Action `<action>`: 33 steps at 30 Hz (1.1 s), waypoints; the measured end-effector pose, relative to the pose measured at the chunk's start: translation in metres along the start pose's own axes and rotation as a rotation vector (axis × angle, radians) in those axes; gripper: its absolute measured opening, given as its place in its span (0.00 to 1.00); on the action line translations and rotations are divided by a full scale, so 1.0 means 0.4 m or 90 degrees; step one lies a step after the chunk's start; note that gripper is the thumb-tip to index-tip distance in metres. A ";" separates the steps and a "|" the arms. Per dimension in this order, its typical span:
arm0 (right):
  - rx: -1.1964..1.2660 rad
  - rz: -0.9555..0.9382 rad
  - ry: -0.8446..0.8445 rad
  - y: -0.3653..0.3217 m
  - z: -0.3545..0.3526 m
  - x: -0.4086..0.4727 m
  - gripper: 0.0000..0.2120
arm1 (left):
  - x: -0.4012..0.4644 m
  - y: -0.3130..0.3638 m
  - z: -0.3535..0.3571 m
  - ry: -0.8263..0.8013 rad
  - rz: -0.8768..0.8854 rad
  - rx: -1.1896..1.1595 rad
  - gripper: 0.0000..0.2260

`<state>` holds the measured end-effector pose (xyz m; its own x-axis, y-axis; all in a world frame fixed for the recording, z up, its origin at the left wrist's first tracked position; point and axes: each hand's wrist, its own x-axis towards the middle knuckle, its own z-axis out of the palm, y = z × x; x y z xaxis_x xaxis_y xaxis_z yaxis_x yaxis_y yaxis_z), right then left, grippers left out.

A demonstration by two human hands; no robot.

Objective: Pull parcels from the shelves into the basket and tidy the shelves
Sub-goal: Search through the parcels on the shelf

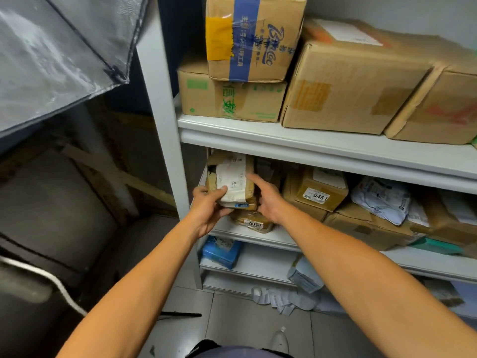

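My left hand (pixel 206 205) grips the small parcel (pixel 233 180); right hand (pixel 265 196), fingers apparently relaxed, steadies it. I draw it out level.

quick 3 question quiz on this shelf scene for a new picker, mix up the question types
1. True or false: both hands, the left hand and the right hand, are at the same small parcel on the middle shelf.
2. Which number is on the label of the parcel lying under the held one? A) 0461 B) 0038 C) 0083
3. Fill in: the blue-taped box on the top shelf sits on a box printed in ____ ink.

Key: 1 true; 2 B, on the lower parcel, while 0461 is on the box to the right; 3 green, the green-printed box.
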<state>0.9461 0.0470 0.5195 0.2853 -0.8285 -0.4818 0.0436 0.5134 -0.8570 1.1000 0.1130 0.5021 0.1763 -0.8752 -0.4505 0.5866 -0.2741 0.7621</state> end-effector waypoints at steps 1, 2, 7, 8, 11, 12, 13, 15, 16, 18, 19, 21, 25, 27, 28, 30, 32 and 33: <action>-0.032 0.007 -0.010 0.005 -0.005 0.001 0.16 | -0.010 -0.003 -0.019 -0.008 -0.002 0.023 0.22; -0.066 0.010 -0.011 0.014 -0.012 0.003 0.26 | -0.016 -0.006 -0.039 -0.010 0.002 0.068 0.22; -0.224 -0.116 -0.016 0.063 -0.034 -0.037 0.33 | -0.060 -0.035 -0.089 -0.036 0.026 0.253 0.28; -0.257 -0.149 -0.011 0.076 -0.032 -0.049 0.35 | -0.068 -0.042 -0.089 -0.046 0.016 0.237 0.29; -0.322 -0.244 -0.011 0.134 -0.014 -0.074 0.41 | -0.084 -0.052 -0.086 -0.063 0.011 0.195 0.36; -0.343 -0.266 -0.032 0.152 -0.010 -0.077 0.43 | -0.082 -0.054 -0.088 -0.060 0.015 0.176 0.37; -0.368 -0.293 -0.069 0.165 -0.006 -0.083 0.45 | -0.081 -0.056 -0.092 -0.060 0.016 0.163 0.37; -0.422 -0.344 -0.150 0.179 0.000 -0.088 0.44 | -0.088 -0.056 -0.100 -0.093 -0.001 0.133 0.28; -0.437 -0.364 -0.170 0.179 0.006 -0.092 0.40 | -0.095 -0.056 -0.108 -0.117 -0.028 0.106 0.22; -0.415 -0.402 -0.156 0.172 0.021 -0.095 0.30 | -0.105 -0.061 -0.137 -0.133 -0.102 0.024 0.19; -0.392 -0.413 -0.124 0.165 0.027 -0.094 0.26 | -0.107 -0.062 -0.154 -0.147 -0.130 -0.012 0.23; -0.316 -0.398 -0.032 0.143 0.034 -0.092 0.21 | -0.114 -0.062 -0.173 -0.203 -0.162 -0.061 0.31; -0.191 -0.359 0.051 0.091 0.032 -0.088 0.18 | -0.125 -0.065 -0.170 -0.260 -0.175 -0.097 0.38; -0.223 -0.332 0.029 0.079 0.029 -0.088 0.23 | -0.124 -0.061 -0.151 -0.237 -0.135 -0.056 0.42; -0.252 -0.304 -0.004 0.078 0.027 -0.090 0.28 | -0.119 -0.060 -0.137 -0.214 -0.086 -0.006 0.43; -0.300 -0.233 -0.090 0.079 0.025 -0.092 0.37 | -0.102 -0.063 -0.112 -0.144 0.035 0.119 0.43; -0.268 -0.166 -0.152 0.087 0.033 -0.090 0.36 | -0.084 -0.064 -0.100 -0.082 0.116 0.213 0.44; -0.231 -0.142 -0.153 0.091 0.039 -0.086 0.35 | -0.075 -0.066 -0.103 -0.070 0.140 0.242 0.44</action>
<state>0.9531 0.0978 0.5076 0.5222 -0.8122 -0.2601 -0.1960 0.1825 -0.9635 1.1119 0.1629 0.4762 0.1669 -0.9607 -0.2216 0.2085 -0.1853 0.9603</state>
